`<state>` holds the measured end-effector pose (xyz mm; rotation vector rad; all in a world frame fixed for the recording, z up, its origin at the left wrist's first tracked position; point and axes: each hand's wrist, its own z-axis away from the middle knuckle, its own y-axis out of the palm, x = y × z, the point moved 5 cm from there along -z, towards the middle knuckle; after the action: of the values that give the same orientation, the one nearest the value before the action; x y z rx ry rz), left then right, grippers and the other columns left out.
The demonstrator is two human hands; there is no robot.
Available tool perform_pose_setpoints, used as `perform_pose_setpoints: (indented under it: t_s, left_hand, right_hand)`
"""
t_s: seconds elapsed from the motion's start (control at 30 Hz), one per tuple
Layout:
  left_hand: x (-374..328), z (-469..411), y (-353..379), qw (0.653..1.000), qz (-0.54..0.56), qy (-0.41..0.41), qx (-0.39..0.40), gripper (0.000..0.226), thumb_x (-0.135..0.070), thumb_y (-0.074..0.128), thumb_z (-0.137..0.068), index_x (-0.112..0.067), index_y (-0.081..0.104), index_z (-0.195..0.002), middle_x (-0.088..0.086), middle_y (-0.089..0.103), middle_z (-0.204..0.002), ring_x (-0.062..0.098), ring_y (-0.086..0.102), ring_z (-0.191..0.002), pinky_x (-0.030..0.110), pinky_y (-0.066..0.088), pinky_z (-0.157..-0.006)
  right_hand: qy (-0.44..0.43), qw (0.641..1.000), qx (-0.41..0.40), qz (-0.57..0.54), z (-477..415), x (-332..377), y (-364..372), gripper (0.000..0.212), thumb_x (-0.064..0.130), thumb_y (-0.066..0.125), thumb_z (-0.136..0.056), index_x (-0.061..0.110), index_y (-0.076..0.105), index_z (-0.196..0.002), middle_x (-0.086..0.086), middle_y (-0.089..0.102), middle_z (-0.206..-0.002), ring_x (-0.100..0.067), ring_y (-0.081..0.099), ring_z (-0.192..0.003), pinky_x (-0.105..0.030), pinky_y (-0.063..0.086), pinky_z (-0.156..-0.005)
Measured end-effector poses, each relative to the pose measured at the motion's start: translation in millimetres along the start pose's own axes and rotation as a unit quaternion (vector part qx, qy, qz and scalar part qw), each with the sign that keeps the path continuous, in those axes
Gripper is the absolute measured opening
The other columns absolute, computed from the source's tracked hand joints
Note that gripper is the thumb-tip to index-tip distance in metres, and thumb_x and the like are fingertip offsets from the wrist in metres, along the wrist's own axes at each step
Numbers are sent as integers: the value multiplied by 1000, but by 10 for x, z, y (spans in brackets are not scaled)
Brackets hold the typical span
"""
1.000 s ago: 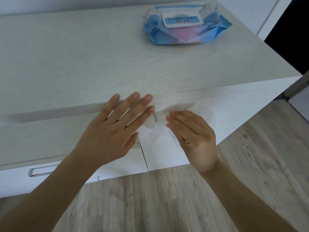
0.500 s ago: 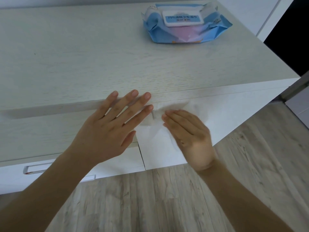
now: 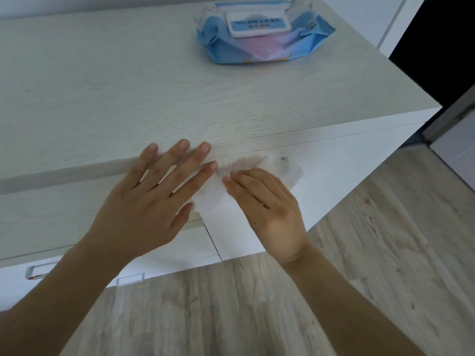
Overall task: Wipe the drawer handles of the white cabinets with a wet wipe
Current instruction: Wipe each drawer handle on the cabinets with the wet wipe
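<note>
Nearest to the camera is the floor (image 3: pixel 257 304), made of pale grey boards with wood grain. Two bare forearms reach over it toward a white cabinet (image 3: pixel 334 176).

On the low drawer fronts at the left there are two metal drawer handles (image 3: pixel 129 278). One of them is partly hidden by the left forearm. These drawers are closed, so what is inside them cannot be seen.

The left hand (image 3: pixel 144 201) lies flat with the fingers spread wide and holds nothing. Its fingertips rest on the front edge of the worktop (image 3: pixel 115 86), and its index finger is just beside the wet wipe (image 3: pixel 285 168).

The right hand (image 3: pixel 270 209) has straight fingers held close together, and they press the wet wipe flat against the white cabinet front, just under the worktop edge. The wipe is crumpled. It shows above the right hand's fingers and also between the two hands.

The worktop is of pale wood grain. Far back on it, well apart from the hands, lies a blue and pink pack (image 3: pixel 262 42) of wipes. Its white lid is closed, so its contents cannot be seen.

Behind the pack is a light wall, and at the far right a dark doorway (image 3: pixel 437 47).
</note>
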<state>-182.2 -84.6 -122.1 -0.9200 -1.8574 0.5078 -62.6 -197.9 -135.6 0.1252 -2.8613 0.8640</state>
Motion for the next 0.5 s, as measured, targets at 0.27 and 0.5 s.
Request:
perform_pose_setpoints:
  t_s: [0.27, 0.5]
  left_hand:
    - [-7, 3, 6, 1000, 3, -5, 1, 67, -29, 50, -89, -12, 30, -150, 10, 16, -159, 29, 15, -146, 48, 12, -119]
    - [-9, -2, -11, 1000, 8, -6, 0, 66, -28, 50, -90, -12, 29, -150, 10, 15, -159, 30, 15, -145, 48, 12, -118]
  right_hand:
    - [-62, 997, 35, 23, 40, -413, -265, 24, -5, 75, -77, -2, 71, -101, -13, 72, -98, -25, 68, -95, -38, 55, -87]
    - [-13, 1000, -17, 8, 41, -225, -178, 13, 0, 72, -80, -3, 73, -93, -13, 72, -93, -26, 69, -90, -40, 56, -83]
